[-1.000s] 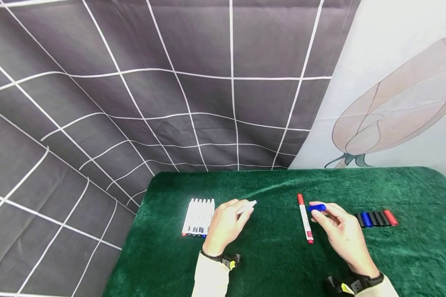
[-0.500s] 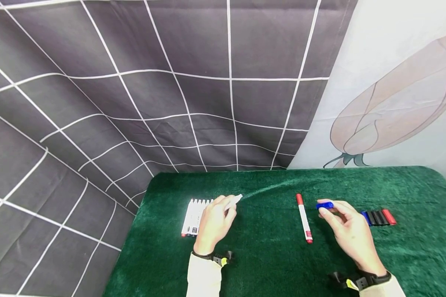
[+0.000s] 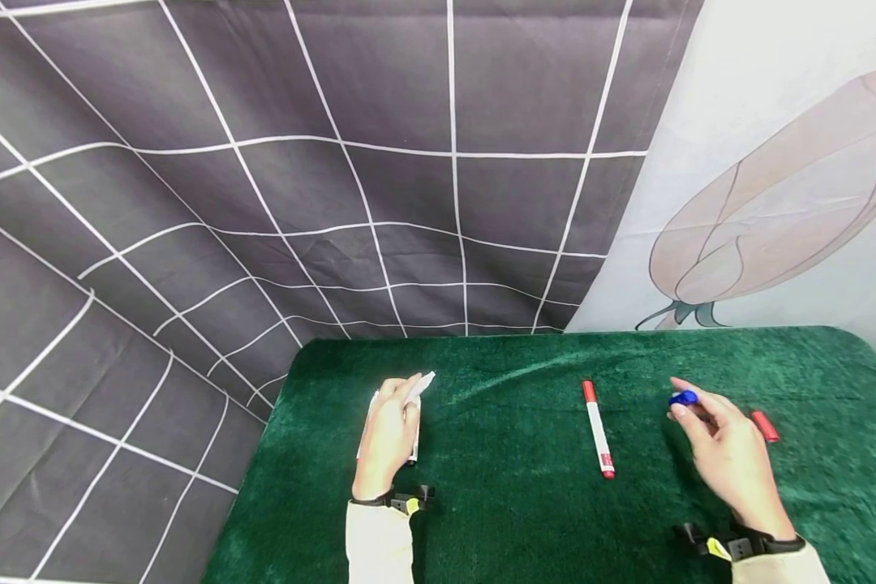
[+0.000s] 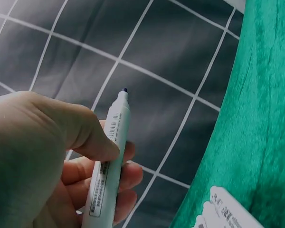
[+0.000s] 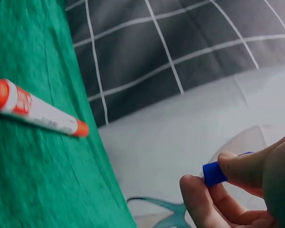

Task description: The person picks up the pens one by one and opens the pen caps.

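My left hand grips an uncapped white marker between thumb and fingers, its dark tip pointing up and away. Below that hand lies a row of white uncapped markers, mostly hidden by it in the head view. My right hand pinches a blue marker cap between thumb and fingers, above the right part of the table. Just right of this hand a red cap lies on the cloth; the hand hides the other caps. Between both hands lies a red capped marker.
Dark green cloth covers the table. Behind it and at the left hangs a grey curtain with white grid lines. A white sheet with a flower drawing hangs at the back right.
The left hand has moved left with the marker, over the row of white markers. The right hand has moved right with the blue cap, now covering most of the row of caps.
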The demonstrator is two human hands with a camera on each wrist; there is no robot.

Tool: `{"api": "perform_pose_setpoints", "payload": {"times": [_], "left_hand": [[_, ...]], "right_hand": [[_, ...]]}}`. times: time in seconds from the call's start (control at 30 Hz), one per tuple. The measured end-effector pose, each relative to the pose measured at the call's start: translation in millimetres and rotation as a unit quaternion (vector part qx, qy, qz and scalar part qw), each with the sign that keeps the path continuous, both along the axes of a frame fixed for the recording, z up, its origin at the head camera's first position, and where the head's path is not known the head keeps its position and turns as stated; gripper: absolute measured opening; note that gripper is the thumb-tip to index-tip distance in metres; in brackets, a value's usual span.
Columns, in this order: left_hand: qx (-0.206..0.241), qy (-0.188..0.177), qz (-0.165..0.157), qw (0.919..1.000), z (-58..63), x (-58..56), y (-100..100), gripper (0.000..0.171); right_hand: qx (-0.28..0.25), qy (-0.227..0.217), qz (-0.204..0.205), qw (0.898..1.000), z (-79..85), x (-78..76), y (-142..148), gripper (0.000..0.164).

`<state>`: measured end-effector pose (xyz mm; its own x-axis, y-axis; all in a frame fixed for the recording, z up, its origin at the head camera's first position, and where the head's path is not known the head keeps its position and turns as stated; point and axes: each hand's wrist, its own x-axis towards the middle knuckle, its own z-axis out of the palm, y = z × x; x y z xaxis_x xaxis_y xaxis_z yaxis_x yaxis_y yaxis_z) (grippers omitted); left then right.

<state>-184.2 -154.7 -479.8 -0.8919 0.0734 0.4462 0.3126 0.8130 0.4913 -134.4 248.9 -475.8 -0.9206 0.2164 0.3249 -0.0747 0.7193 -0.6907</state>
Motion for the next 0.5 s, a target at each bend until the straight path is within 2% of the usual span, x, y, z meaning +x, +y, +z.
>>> {"api": "perform_pose_setpoints", "payload": {"times": [0.13, 0.27, 0.37, 0.43, 0.5], "left_hand": [[0.021, -0.025, 0.030, 0.9990, -2.8, -0.2, -6.6, 0.037], [0.029, -0.020, 0.076, 0.9965, -7.9, -1.6, -13.3, 0.040], [0.042, -0.018, 0.115, 0.9923, -11.7, -3.3, -18.2, 0.041], [0.060, -0.028, 0.143, 0.9875, -13.5, -4.0, -21.0, 0.041], [0.077, -0.040, 0.171, 0.9814, -15.5, -4.7, -23.6, 0.040]], "right_hand": [[0.014, 0.012, -0.020, 1.000, -2.3, -1.2, 11.1, 0.037], [0.010, 0.007, -0.063, 0.998, -3.4, -2.4, 20.0, 0.038], [-0.073, -0.040, -0.098, 0.992, -3.2, -2.9, 27.7, 0.046], [-0.163, -0.077, -0.121, 0.976, -3.4, -3.8, 33.0, 0.045], [-0.239, -0.098, -0.144, 0.955, -3.8, -4.6, 37.9, 0.040]]}}
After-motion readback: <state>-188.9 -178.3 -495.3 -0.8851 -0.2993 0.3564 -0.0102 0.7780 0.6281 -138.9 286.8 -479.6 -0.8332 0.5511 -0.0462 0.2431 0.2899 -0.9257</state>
